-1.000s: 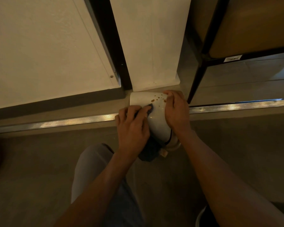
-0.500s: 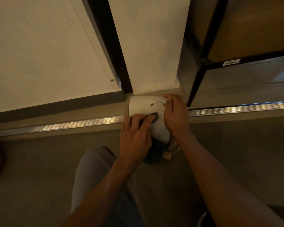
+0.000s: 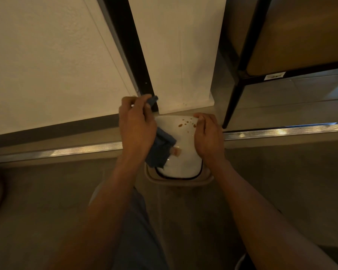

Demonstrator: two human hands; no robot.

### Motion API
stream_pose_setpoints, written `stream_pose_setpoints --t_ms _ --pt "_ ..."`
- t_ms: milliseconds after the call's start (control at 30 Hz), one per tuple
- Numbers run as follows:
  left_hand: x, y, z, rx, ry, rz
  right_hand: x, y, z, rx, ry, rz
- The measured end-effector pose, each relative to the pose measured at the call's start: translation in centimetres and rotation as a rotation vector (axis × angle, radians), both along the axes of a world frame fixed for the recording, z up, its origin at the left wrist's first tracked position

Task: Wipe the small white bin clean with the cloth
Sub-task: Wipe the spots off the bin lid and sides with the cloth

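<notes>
Open floor right of the bin; wall and black table leg close behind.

We see a grey floor crossed by a metal strip. On it sits the white bin, beside a black furniture leg.
</notes>
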State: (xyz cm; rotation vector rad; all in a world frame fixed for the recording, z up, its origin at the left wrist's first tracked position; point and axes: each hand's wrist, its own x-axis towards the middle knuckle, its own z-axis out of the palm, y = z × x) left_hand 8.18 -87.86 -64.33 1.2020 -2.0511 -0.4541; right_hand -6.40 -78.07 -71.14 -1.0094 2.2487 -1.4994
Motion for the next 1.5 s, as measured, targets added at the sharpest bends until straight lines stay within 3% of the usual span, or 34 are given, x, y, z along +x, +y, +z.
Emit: stream_pose_setpoints --t_ms 100,300,500,633,800,867,1000,1133,1267,1367,1433,1500 --pt "-0.6 1.6 -2.0 0.112 -0.070 -0.126 -0.1 0.0 -0.2 -0.006 0.020 0.000" --pt "3.1 5.1 -6.7 -0.040 -0.176 -0.193 -0.1 -0.1 -0.4 -0.015 0.017 0.009" --pt "0.6 0.0 -5.4 0.378 0.039 -0.151 -0.2 0.1 -0.3 -0.014 0.019 0.022" --pt "-2.3 -3.6 -3.1 0.662 -0.099 -0.116 -0.1 -0.1 -0.3 -0.014 0.016 0.000" --pt "-0.2 1.0 -5.7 0.309 -0.010 -0.129 -0.2 -0.3 -0.8 -0.038 0.050 -0.019" --pt "1.5 4.0 -7.6 0.260 0.027 -0.118 -0.2 -0.4 -1.0 -0.050 0.052 -0.018" --pt "3.2 7.2 -9.7 0.275 0.112 -0.115 -0.4 -0.3 -0.9 -0.060 0.067 -0.001" --pt "1.9 3.6 -8.4 0.408 0.208 -0.075 -0.7 -0.3 -0.8 -0.050 0.068 0.020" --pt "0.0 -0.7 -5.6 0.450 0.100 -0.146 -0.8 -0.3 -0.6 -0.046 0.087 0.014" --pt "-1.9 -3.1 -3.4 0.523 -0.151 -0.171 -0.4 -0.4 -0.6 -0.030 0.082 0.002" --pt "-3.1 -3.1 -2.9 0.433 -0.293 -0.185 -0.3 -0.4 -0.6 -0.025 0.071 -0.006" --pt "-3.2 -1.9 -3.5 0.264 -0.280 -0.193 -0.3 -0.4 -0.7 -0.026 0.074 -0.015"
